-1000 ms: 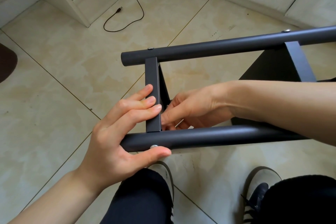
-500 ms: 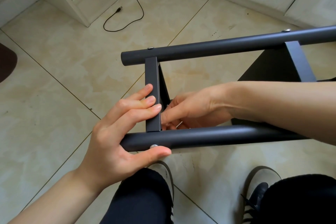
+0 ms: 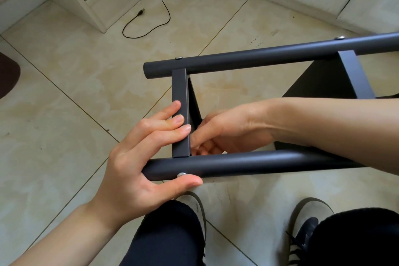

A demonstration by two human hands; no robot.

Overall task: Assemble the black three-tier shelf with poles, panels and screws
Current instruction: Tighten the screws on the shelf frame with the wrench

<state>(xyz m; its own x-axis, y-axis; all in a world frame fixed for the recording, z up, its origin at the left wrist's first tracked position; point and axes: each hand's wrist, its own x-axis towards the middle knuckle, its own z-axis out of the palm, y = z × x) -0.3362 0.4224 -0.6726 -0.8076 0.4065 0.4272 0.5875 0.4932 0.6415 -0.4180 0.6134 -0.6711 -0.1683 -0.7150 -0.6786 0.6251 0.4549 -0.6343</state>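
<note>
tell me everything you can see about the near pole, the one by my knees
The near pole is a round tube, dark grey to black with a matte finish like painted metal. It lies roughly level, running from its free end at the left off behind the right forearm. A silver screw head sits in its near side by that end. The end panel's edge meets it from above. The left hand grips its end, thumb under the screw, fingers on the panel. The right hand works just behind it.
</note>
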